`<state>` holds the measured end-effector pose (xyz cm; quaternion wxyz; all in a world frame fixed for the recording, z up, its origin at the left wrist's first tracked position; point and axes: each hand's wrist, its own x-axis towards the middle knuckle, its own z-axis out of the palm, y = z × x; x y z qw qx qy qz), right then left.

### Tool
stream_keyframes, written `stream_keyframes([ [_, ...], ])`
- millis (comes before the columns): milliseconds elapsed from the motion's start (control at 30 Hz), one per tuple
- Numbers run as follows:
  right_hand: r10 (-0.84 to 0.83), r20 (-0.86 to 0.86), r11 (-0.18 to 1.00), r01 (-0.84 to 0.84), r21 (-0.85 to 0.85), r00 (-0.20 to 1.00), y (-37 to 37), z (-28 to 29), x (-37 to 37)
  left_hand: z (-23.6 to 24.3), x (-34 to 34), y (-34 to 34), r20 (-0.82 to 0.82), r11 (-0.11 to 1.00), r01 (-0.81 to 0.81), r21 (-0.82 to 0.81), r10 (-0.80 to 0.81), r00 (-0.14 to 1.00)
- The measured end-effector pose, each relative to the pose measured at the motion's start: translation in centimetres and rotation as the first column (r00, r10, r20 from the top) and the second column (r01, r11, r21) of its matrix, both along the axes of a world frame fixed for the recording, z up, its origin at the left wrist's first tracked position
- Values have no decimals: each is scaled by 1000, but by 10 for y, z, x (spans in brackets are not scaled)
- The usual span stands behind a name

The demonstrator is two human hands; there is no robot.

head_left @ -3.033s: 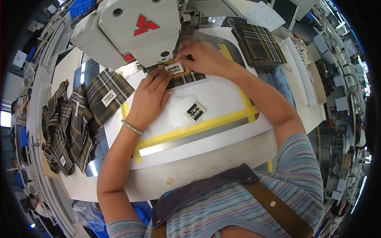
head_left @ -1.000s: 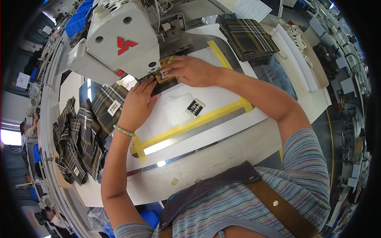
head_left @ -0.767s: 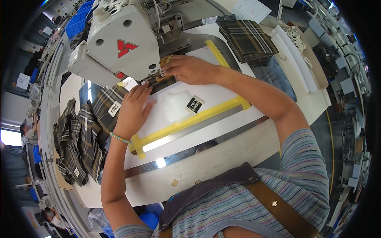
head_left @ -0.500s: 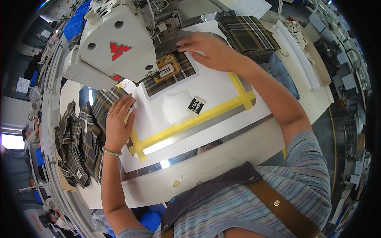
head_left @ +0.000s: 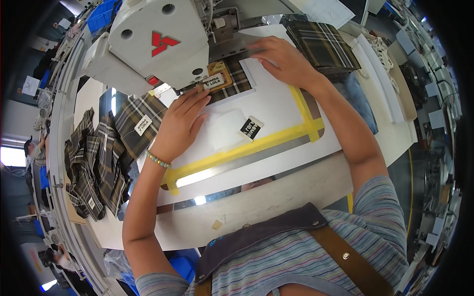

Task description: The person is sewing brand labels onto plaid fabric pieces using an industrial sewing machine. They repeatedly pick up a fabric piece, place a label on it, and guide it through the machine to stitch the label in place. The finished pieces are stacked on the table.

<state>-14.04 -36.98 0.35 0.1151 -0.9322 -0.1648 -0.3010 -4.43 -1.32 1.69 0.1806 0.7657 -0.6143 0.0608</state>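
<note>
My left hand [head_left: 181,121], a beaded bracelet on its wrist, lies over the white sheet [head_left: 284,111], fingers stretched toward the lower left of a plaid fabric piece [head_left: 240,79]. On that fabric, below the sewing machine head [head_left: 143,54], sits a tan frame [head_left: 226,78] around a white label [head_left: 214,81] with dark print. My right hand [head_left: 284,61] is at the fabric's upper right, fingers apart and reaching to a metal plate [head_left: 224,51] of the machine. Neither hand appears to grip anything. A loose black-and-white label [head_left: 251,128] rests nearer me on the sheet, inside yellow tape [head_left: 242,150].
A neat stack of plaid pieces [head_left: 323,47] stands at the far right. Labelled plaid pieces [head_left: 140,118] and a crumpled heap [head_left: 91,167] of them lie at the left. A cardboard box with white cord [head_left: 382,59] is further right. Blue bins [head_left: 101,17] stand far left.
My left hand has moved right and up, from the sheet's left side to the plaid fabric's edge. The view has shifted slightly; a label on the left plaid piece is now uncovered.
</note>
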Motion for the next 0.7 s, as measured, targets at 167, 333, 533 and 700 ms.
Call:
stream_keyframes([
  [167,2,-109,999,2,43,994,-6,7,-7,-1,2,-9,-22,996,-73,44,74,997],
  [333,21,-161,999,-15,36,987,-9,8,-9,-4,9,-8,-76,992,-92,82,98,992],
  [533,9,-208,999,0,42,978,-7,10,-8,-6,17,-9,-21,997,-42,63,44,999],
  [700,12,-227,999,-2,45,974,-6,8,-9,-5,18,-9,-8,997,-18,69,19,1000],
])
